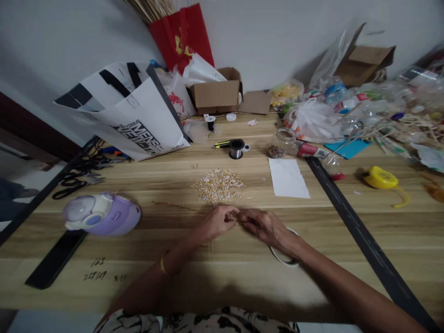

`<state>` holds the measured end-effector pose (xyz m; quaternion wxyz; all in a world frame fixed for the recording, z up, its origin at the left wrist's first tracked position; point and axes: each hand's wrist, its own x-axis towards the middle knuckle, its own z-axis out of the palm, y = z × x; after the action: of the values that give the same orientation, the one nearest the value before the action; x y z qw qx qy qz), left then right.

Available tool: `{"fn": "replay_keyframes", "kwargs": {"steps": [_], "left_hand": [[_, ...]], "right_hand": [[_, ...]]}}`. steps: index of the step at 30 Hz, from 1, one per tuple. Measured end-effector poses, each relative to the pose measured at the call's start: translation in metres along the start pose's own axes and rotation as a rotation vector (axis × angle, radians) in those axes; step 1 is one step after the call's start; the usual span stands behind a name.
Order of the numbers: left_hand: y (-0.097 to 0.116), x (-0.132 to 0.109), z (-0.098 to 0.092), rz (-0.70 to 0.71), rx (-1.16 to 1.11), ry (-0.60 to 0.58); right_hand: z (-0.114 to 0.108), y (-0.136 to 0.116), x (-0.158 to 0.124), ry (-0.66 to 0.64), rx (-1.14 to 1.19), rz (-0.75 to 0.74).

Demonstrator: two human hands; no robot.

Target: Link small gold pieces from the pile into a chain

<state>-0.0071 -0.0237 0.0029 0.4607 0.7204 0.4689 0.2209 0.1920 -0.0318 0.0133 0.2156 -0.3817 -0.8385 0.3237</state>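
Note:
My left hand [219,221] and my right hand [262,225] meet fingertip to fingertip low over the wooden table [222,277], both pinched closed on something too small to make out. Just beyond them lies a heap of tiny gold and silver beads [218,186]. A thin strand [173,205] runs left from my left hand across the table. A white round rim [282,259] shows under my right wrist. My left wrist wears a gold bangle [162,265].
A lilac bottle [102,213] lies at the left. Scissors [74,181], a white shopping bag [132,111], a cardboard box [217,95], a wire spool [236,148], a bead jar [281,142], white paper [287,177], a yellow tape measure [379,177] and a long black strip [364,236] surround the hands.

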Motion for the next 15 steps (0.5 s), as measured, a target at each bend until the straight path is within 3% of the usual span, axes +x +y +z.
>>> {"fn": "replay_keyframes", "kwargs": {"steps": [5, 15], "left_hand": [[-0.008, 0.001, 0.013, -0.018, -0.118, 0.02], [-0.012, 0.001, 0.018, -0.044, -0.113, 0.056]], "right_hand": [[0.001, 0.0, 0.002, 0.03, 0.029, -0.03], [0.006, 0.001, 0.004, 0.036, 0.055, 0.0]]}}
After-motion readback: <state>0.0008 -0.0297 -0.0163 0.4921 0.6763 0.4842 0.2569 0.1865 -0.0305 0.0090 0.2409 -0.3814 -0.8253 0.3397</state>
